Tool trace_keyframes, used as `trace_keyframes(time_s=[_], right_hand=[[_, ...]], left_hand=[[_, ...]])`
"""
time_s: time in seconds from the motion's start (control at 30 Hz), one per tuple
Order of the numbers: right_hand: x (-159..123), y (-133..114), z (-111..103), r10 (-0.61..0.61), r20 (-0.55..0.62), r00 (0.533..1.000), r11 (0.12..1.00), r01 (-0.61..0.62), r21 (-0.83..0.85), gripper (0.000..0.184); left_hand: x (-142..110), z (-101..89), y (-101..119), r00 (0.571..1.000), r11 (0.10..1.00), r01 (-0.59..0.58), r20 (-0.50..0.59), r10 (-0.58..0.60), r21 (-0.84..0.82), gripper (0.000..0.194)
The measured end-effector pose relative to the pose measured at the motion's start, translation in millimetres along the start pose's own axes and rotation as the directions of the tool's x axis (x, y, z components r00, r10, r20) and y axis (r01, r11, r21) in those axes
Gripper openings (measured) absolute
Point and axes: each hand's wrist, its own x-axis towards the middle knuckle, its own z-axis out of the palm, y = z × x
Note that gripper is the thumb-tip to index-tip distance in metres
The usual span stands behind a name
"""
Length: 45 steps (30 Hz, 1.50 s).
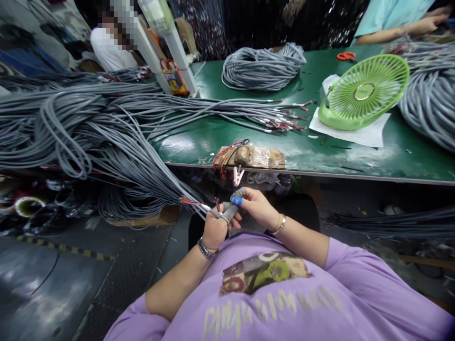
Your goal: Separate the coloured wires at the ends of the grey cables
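My left hand (217, 228) is closed around the end of a grey cable (215, 214), in front of my body and below the bench edge. Thin coloured wires (191, 201) fan out of a white-wrapped cable end beside its thumb. Close against it, my right hand (259, 206) pinches with thumb and forefinger at the left fingertips. Grey finger covers and a blue band sit on some fingers. What lies in the right pinch is hidden. A pink clothes peg (238, 176) hangs at the bench edge just beyond my hands.
Long grey cables (117, 128) cover the left of the green bench (199, 142), stripped ends pointing right. A taped wooden block (263, 156) sits at the front edge. A green fan (366, 90), orange-handled scissors (346, 56) and cable coils (263, 66) stand farther back. Two people sit beyond.
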Motion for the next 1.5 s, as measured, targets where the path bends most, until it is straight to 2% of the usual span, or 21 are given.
trace_keyframes(time_s=[0.2, 0.4, 0.47, 0.63, 0.77, 0.97, 1.17, 1.5], right_hand=[[-1.0, 2.1, 3.1, 0.013, -0.06, 0.998, 0.999, -0.01, 0.038, 0.034], [-1.5, 4.7, 1.4, -0.026, -0.03, 0.999, 0.999, 0.025, -0.036, 0.032], [-1.0, 5.1, 0.7, -0.026, -0.036, 0.999, 0.998, 0.025, -0.053, 0.032], [-0.1, 2.3, -5.6, 0.032, -0.023, 0.999, 0.999, -0.032, -0.013, 0.036], [-2.7, 0.7, -10.2, 0.088, 0.03, 0.996, 0.996, -0.088, 0.007, 0.041], [-3.6, 2.6, -5.6, 0.079, 0.013, 0.997, 0.996, -0.08, 0.026, 0.035], [-4.2, 4.0, -3.9, 0.068, -0.023, 0.997, 0.997, -0.067, 0.033, 0.028], [0.4, -1.1, 1.1, 0.113, -0.01, 0.994, 0.989, -0.111, 0.1, 0.036]], left_hand=[[1.4, 3.0, -3.6, 0.995, 0.996, -0.001, -0.098, -0.008, -0.088, 0.033], [1.7, -2.4, 0.1, 0.997, 0.998, 0.036, 0.071, -0.04, 0.06, 0.03], [1.4, -3.8, 1.8, 0.995, 0.995, 0.038, 0.087, -0.046, 0.088, 0.03], [0.0, -2.9, 2.5, 1.0, 1.0, -0.007, -0.025, 0.006, -0.021, 0.032], [0.1, -1.2, 3.0, 0.993, 0.995, 0.0, -0.119, -0.013, -0.103, 0.029], [1.9, 0.2, -0.5, 0.992, 0.994, -0.011, -0.126, -0.003, -0.111, 0.028], [1.0, 2.5, -0.5, 0.981, 0.99, -0.036, -0.192, 0.009, -0.138, 0.025], [0.3, 4.6, -1.0, 0.985, 0.994, -0.077, -0.159, 0.064, -0.081, 0.026]])
